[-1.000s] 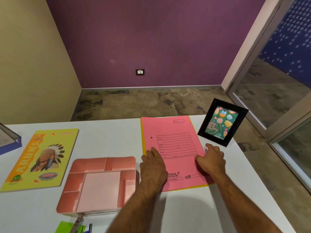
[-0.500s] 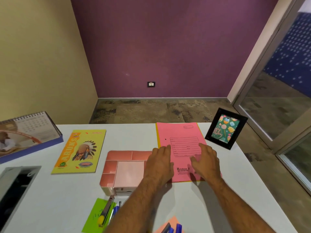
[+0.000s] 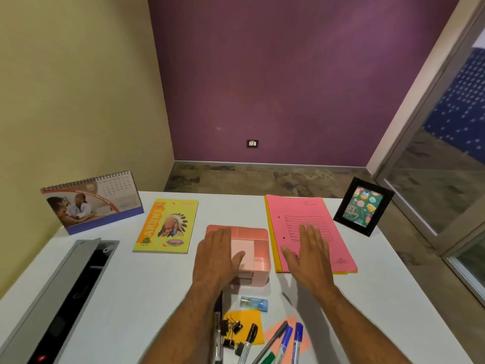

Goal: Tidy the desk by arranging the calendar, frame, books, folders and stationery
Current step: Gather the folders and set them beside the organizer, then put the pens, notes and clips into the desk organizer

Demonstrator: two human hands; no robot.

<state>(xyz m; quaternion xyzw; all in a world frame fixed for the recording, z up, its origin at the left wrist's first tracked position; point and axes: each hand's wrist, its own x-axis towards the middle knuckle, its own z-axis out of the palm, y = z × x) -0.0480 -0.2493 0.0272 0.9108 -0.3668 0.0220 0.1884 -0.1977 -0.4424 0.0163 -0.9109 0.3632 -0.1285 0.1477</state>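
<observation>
A pink folder [image 3: 322,214] lies flat on a yellow one at the right of the white desk [image 3: 131,298]. My right hand [image 3: 309,258] hovers open over its near left part. My left hand [image 3: 217,256] is spread over the pink compartment organiser [image 3: 258,248] in the middle. The yellow book [image 3: 168,225] lies left of the organiser. A desk calendar [image 3: 91,203] stands at the far left. The black photo frame [image 3: 363,206] stands at the far right. Pens [image 3: 286,342], binder clips [image 3: 232,328] and sticky notes [image 3: 252,321] lie near the front edge.
An open grey cable hatch [image 3: 68,298] is set into the desk at the left. A small blue sharpener-like item [image 3: 254,303] lies just in front of the organiser. A glass door is to the right, beyond the desk edge.
The view has pulled back and tilted down, bringing the calendar, hatch and stationery into sight. My left hand moved off the pink folder onto the organiser. My right hand lifted slightly.
</observation>
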